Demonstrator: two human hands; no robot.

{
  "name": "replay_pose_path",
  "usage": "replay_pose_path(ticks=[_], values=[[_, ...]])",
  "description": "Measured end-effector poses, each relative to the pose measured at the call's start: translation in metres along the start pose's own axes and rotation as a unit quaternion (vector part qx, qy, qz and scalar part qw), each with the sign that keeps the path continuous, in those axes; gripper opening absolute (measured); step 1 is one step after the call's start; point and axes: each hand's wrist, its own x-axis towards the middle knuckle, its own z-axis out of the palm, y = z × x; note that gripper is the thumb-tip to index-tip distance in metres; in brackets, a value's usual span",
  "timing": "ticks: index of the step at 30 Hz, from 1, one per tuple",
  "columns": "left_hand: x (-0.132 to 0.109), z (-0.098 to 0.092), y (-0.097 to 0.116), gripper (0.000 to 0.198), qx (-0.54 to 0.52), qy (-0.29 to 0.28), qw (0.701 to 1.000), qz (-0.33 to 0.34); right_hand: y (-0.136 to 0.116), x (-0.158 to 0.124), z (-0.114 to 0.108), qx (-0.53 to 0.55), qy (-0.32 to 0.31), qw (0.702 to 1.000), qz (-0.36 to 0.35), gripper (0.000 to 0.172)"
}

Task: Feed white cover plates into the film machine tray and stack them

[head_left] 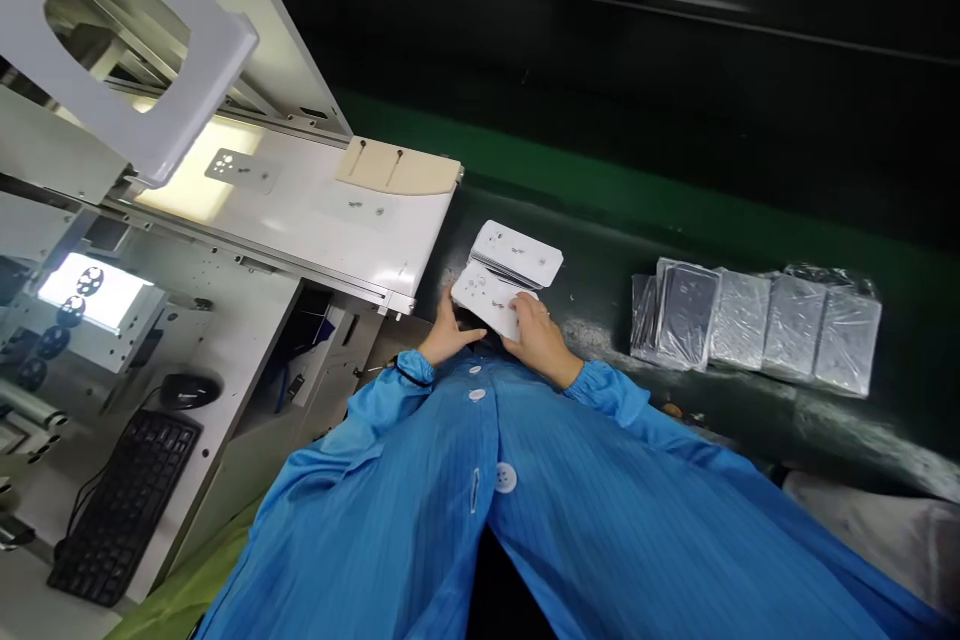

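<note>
Thin white plates (487,298) with small holes and dark marks lie tilted in front of my body, close above the bench edge. My right hand (541,340) grips their right end, fingers on the top face and the thumb at the near edge. At the left end, my left hand (444,335) is open, its index finger touching the edge and its thumb stretched out below the near side. Just beyond them, a stack of similar white plates (519,253) rests on the dark bench. How many plates are in my grip is unclear.
Several plastic-wrapped stacks of grey plates (791,325) stand on the dark bench (600,305) to the right. On the left is a machine with a white bed (315,220), a single plate (241,170) on its lit area, a keyboard (127,505) and a mouse (190,390).
</note>
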Motion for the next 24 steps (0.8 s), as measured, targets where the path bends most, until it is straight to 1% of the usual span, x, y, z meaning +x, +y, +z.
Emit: replay_pose_path(ticks=[1,2,3,4,5,7,8,9,10,11,13,15,16,19,24], values=[[0.006,-0.004,-0.003,0.096,0.14,0.009,0.989,0.038,0.007,0.002,0.004,-0.035,-0.013,0.999,0.016,0.048],[0.013,-0.006,-0.005,0.095,0.279,0.003,0.958,0.068,0.013,0.005,0.009,-0.067,-0.028,0.997,0.026,0.049],[0.02,-0.008,-0.008,0.091,0.404,-0.02,0.911,0.084,0.017,0.008,0.013,-0.093,-0.044,0.994,0.031,0.048],[0.027,-0.007,-0.009,0.085,0.505,-0.049,0.857,0.091,0.019,0.011,0.017,-0.112,-0.058,0.991,0.035,0.048],[0.034,-0.006,-0.01,0.079,0.584,-0.08,0.802,0.092,0.02,0.014,0.02,-0.126,-0.067,0.989,0.038,0.049],[0.046,0.001,-0.011,0.067,0.691,-0.133,0.703,0.099,0.019,0.02,0.026,-0.137,-0.082,0.986,0.052,0.055],[0.051,0.005,-0.01,0.06,0.724,-0.152,0.664,0.109,0.017,0.022,0.028,-0.14,-0.088,0.984,0.061,0.06],[0.055,0.008,-0.009,0.054,0.746,-0.165,0.634,0.12,0.016,0.023,0.029,-0.142,-0.094,0.983,0.068,0.065],[0.059,0.011,-0.007,0.047,0.76,-0.173,0.613,0.132,0.015,0.025,0.03,-0.144,-0.096,0.982,0.071,0.068],[0.062,0.013,-0.005,0.041,0.768,-0.178,0.599,0.141,0.015,0.027,0.03,-0.148,-0.094,0.982,0.071,0.068],[0.067,0.015,0.0,0.034,0.772,-0.183,0.589,0.154,0.017,0.029,0.03,-0.156,-0.079,0.982,0.064,0.059],[0.07,0.016,0.004,0.029,0.772,-0.184,0.586,0.162,0.02,0.032,0.028,-0.162,-0.065,0.983,0.055,0.049],[0.072,0.016,0.005,0.028,0.773,-0.183,0.584,0.166,0.022,0.033,0.028,-0.163,-0.062,0.983,0.051,0.047],[0.076,0.015,0.005,0.029,0.774,-0.179,0.581,0.177,0.026,0.036,0.029,-0.17,-0.058,0.983,0.035,0.046],[0.082,0.015,0.001,0.028,0.77,-0.175,0.584,0.19,0.028,0.036,0.033,-0.185,-0.045,0.981,0.025,0.037]])
